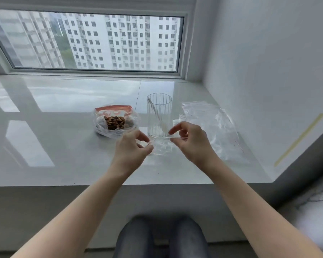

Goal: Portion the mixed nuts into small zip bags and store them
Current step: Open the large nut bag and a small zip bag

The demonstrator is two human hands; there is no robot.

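In the middle of the frame, two hands hold up one small zip bag (159, 146) just in front of a tall glass (159, 116). It looks like the step is pulling the bag's mouth open so nuts can go in. The left hand (131, 148) pinches the left edge of the bag between thumb and first finger, with the other fingers curled loosely. The right hand (189, 139) pinches the right edge the same way, and its first finger sticks up a little. Both pinches are closed tight on the thin plastic. The bag looks empty and see-through, so its edges are hard to make out. The mixed nuts (114, 122) sit in a bigger open bag (116, 120) to the left of the glass, a bit above the left hand. A spoon (156, 114) stands inside the glass. More empty zip bags (211, 125) lie flat on the right side of the white counter (63, 127). Next, I think the mouth must be spread wide and kept open with one hand, so the other hand can take the spoon and scoop nuts in. The plastic is floppy, so the mouth may fall shut.
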